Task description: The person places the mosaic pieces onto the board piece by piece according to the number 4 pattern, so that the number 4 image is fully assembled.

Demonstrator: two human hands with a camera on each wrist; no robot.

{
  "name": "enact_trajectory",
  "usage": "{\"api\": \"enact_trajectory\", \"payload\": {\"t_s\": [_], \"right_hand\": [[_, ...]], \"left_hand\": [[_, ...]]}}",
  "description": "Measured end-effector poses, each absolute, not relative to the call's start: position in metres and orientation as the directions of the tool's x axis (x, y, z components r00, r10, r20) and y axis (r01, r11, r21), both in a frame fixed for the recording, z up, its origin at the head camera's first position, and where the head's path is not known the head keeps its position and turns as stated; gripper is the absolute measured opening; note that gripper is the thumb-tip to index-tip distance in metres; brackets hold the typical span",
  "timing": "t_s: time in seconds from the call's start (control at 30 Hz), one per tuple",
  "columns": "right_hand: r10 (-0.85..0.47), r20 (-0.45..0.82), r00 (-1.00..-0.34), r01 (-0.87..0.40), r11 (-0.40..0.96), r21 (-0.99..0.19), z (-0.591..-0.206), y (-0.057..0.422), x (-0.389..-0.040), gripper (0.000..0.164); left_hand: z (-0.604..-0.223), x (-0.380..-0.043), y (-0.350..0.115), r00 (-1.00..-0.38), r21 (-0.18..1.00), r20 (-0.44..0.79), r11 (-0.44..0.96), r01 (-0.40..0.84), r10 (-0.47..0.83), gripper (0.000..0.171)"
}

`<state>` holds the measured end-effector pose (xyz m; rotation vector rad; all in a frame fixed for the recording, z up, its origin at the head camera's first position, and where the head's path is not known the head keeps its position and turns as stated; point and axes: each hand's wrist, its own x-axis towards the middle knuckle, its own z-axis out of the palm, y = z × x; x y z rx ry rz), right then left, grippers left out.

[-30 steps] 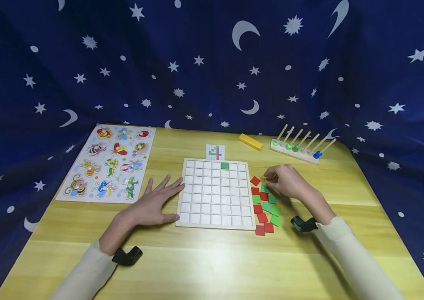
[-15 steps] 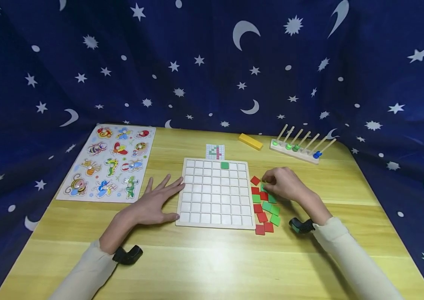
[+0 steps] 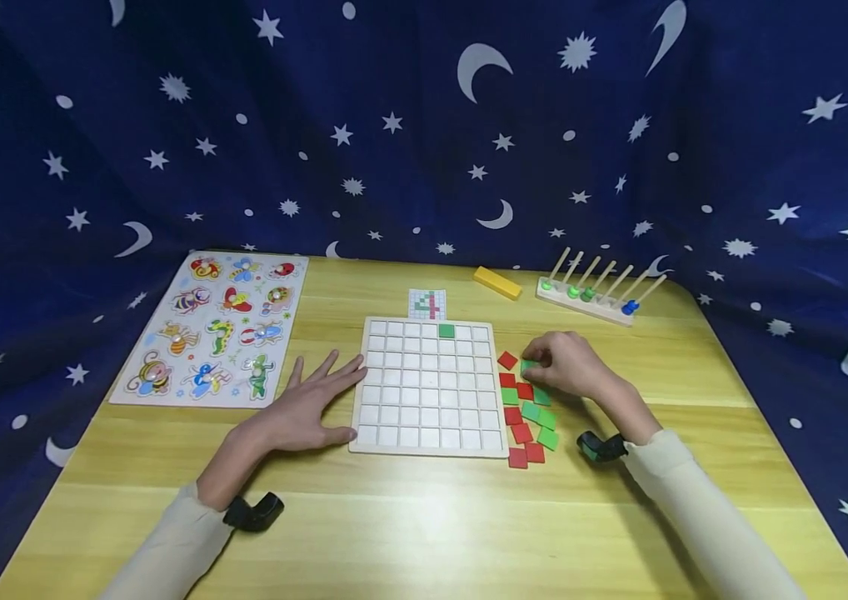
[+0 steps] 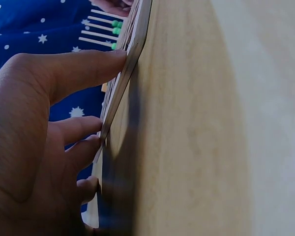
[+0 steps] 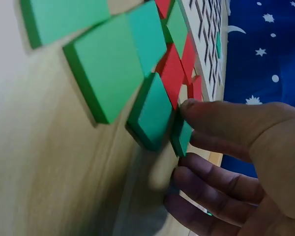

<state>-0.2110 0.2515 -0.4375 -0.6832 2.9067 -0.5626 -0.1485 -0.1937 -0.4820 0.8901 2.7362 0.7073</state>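
Note:
A square white board point(image 3: 429, 387) with a grid of cells lies mid-table, one green tile point(image 3: 446, 331) sitting in its top row. Along its left edge rests my left hand point(image 3: 304, 410), fingers spread, thumb and fingertips touching the rim; the left wrist view shows the thumb point(image 4: 88, 71) on that edge. To the right of the board, my right hand point(image 3: 570, 364) pinches a green square tile point(image 5: 181, 132) between thumb and fingers at the far end of a loose group of tiles. Red tiles point(image 3: 513, 416) and green tiles point(image 3: 547, 438) lie just nearer, some overlapping.
Behind the board lies a small pattern card point(image 3: 427, 304) with a green and red 4. A yellow block point(image 3: 497, 283) and a peg stand point(image 3: 585, 302) with beads are at the back right. An insect puzzle board point(image 3: 217, 329) lies on the left. A starry dark-blue cloth point(image 3: 394, 208) hangs behind.
My right hand has shifted slightly left and closed its fingertips on the green tile, which has moved a little away from the neighbouring tiles. My left hand stays at the board's edge.

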Motion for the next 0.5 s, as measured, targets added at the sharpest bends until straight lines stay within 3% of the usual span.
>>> {"api": "enact_trajectory", "payload": {"t_s": [0.37, 0.5], "right_hand": [[-0.454, 0.086, -0.887, -0.452, 0.815, -0.362, -0.4385, 0.2447, -0.2144, 0.009], [-0.46, 0.084, -0.884, -0.461, 0.826, -0.324, -0.439, 0.2445, -0.2153, 0.012]], "left_hand": [[-0.4802, -0.1455, -0.1949, -0.808, 0.489, -0.021, 0.711, 0.505, 0.589, 0.091], [-0.4803, -0.147, -0.1941, -0.804, 0.488, -0.015, 0.707, 0.513, 0.594, 0.089]]}}
